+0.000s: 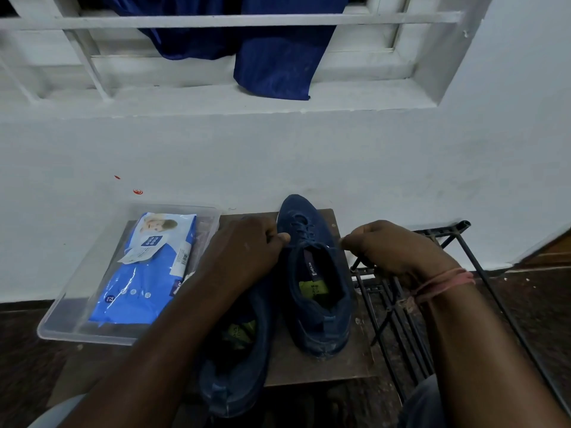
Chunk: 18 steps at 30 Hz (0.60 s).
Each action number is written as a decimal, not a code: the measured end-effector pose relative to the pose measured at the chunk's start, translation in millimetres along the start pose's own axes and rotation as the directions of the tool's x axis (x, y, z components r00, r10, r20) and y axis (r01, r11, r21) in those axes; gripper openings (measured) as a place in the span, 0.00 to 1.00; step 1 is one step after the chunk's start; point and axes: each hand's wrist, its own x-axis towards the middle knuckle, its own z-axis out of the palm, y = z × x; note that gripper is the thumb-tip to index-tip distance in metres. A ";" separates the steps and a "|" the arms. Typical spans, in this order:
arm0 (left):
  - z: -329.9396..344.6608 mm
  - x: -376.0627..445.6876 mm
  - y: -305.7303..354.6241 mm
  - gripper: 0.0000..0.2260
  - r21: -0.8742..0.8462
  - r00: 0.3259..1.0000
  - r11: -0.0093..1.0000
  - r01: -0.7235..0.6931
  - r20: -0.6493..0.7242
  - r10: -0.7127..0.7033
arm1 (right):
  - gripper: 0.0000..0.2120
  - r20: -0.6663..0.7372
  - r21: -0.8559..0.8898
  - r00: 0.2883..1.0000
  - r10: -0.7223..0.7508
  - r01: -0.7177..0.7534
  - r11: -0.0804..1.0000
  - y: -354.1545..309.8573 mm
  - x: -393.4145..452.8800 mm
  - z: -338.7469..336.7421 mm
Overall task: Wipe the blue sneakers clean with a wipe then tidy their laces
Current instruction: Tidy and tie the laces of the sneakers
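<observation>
On the small brown board (309, 362) before me, my left hand (244, 251) and right hand (392, 251) pinch what seem lace ends either side of the right blue sneaker (312, 282); uneven pulling could drag it off the edge.

Wipes pack (148, 267) in tray (61, 322), left of sneakers (315, 291).

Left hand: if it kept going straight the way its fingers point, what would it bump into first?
Probably the right sneaker. The left hand points rightward with its fingertips curled at that shoe's laces, seemingly already touching them. Beyond it is the right hand. Depth is hard to judge from one view.
</observation>
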 end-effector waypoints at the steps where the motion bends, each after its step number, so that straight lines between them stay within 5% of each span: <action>1: -3.5 -1.1 1.3 0.18 -0.010 1.000 1.000 0.004 0.017 -0.004 | 0.18 0.028 0.053 1.000 -0.005 0.003 0.999 0.8 -2.3 -1.5; 5: -32.2 -4.6 11.1 0.17 -0.207 0.988 0.976 0.073 0.149 -0.043 | 0.21 0.095 0.372 0.979 -0.179 0.132 0.919 -3.8 -13.2 -11.9; 9: -62.5 -11.1 17.8 0.14 -0.550 0.986 0.835 0.001 0.142 0.092 | 0.14 -0.179 0.625 0.899 -0.401 0.418 0.659 -18.1 -12.1 -8.5; 12: -61.2 -17.4 24.7 0.09 -0.717 0.985 0.696 -0.042 0.086 0.148 | 0.09 -0.235 0.437 0.819 -0.523 0.570 0.696 -28.3 -13.1 6.4; 15: -49.8 -19.8 33.6 0.07 -0.811 0.988 0.584 -0.014 0.079 0.133 | 0.17 -0.052 0.113 0.717 -0.695 0.696 0.709 -33.9 -20.2 23.5; 18: -37.4 -19.1 35.9 0.05 -0.772 0.995 0.632 -0.065 0.001 0.104 | 0.11 0.005 -0.006 0.703 -0.711 0.711 0.703 -33.8 -18.7 31.7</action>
